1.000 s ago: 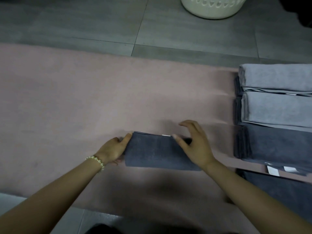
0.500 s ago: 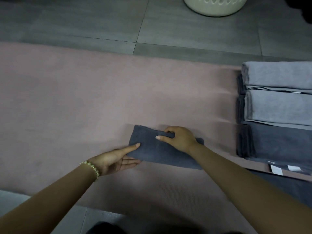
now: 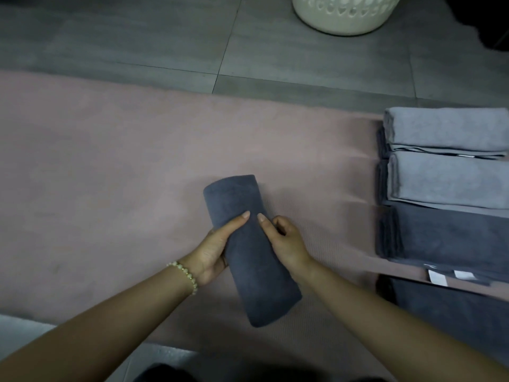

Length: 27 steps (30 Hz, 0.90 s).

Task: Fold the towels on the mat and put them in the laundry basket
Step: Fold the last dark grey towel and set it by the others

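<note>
A folded dark grey towel (image 3: 249, 252) is held just above the pink mat (image 3: 110, 175), its long side pointing away from me. My left hand (image 3: 217, 248) grips its left edge, thumb over the top. My right hand (image 3: 286, 241) holds the right edge, thumb on top and fingers curled beside it. The cream laundry basket (image 3: 344, 16) stands on the grey floor at the top, cut off by the frame.
Folded towels lie in a row along the mat's right side: two light grey ones (image 3: 449, 158), a dark grey one (image 3: 451, 232) with white tags, and another dark one (image 3: 454, 312) nearest me. Grey floor tiles (image 3: 137, 42) lie beyond the mat.
The dark towel lay crosswise flat on the mat under my hands. Now both hands grip it and it has been turned lengthwise and lifted.
</note>
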### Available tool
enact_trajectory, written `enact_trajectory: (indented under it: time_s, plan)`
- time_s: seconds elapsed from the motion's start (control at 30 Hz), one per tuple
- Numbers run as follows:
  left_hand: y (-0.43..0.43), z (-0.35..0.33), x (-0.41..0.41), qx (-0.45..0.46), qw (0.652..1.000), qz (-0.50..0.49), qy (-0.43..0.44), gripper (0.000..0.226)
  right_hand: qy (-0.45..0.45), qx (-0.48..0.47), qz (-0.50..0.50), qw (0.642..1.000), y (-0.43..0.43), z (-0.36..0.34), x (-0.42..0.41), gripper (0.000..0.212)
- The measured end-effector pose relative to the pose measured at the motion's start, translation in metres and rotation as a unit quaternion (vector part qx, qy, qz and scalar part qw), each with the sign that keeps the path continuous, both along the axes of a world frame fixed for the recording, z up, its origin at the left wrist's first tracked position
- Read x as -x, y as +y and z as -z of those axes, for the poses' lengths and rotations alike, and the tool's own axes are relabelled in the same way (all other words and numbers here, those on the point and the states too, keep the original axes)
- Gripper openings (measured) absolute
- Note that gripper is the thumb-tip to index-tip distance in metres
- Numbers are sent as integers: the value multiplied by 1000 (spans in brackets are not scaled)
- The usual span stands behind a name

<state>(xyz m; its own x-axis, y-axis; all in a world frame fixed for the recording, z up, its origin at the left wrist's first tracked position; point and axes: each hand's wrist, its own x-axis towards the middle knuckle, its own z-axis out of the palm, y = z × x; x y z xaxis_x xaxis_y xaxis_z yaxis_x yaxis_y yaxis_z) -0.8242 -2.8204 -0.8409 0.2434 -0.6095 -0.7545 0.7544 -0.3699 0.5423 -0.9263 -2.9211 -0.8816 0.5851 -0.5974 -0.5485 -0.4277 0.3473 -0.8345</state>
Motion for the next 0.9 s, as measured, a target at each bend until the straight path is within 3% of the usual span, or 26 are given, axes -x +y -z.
enact_trajectory:
  time_s: [0.1, 0.23, 0.37, 0.53, 0.63, 0.73, 0.83, 0.9]
  plan:
    - [-11, -10, 0, 22, 999, 25, 0, 42, 29, 34, -41, 998, -20, -19, 9, 32]
    - [-37, -24, 12, 59, 990, 128, -14, 43, -1, 65, 26, 998, -62, -50, 26, 72]
    - [-68, -36, 34, 85, 964, 250, -29, 51, -15, 142, -72, 987, -100, -82, 53, 77]
    - [-97, -49, 58, 88, 933, 348, 12, 44, 9, 6, -152, 988, -132, -105, 100, 30]
    - [-109, -52, 71, 66, 915, 396, 34, 42, 39, -46, -165, 985, -138, -107, 130, 47]
    - [-123, -54, 91, 50, 911, 402, 74, 30, 49, -25, -104, 993, -140, -106, 163, 39]
    - [-134, -55, 112, 25, 903, 423, 71, 29, 40, 4, 47, 998, -145, -102, 211, 23]
    - [-141, -52, 123, 21, 887, 460, 26, 40, 59, 34, 152, 986, -147, -97, 250, 37]
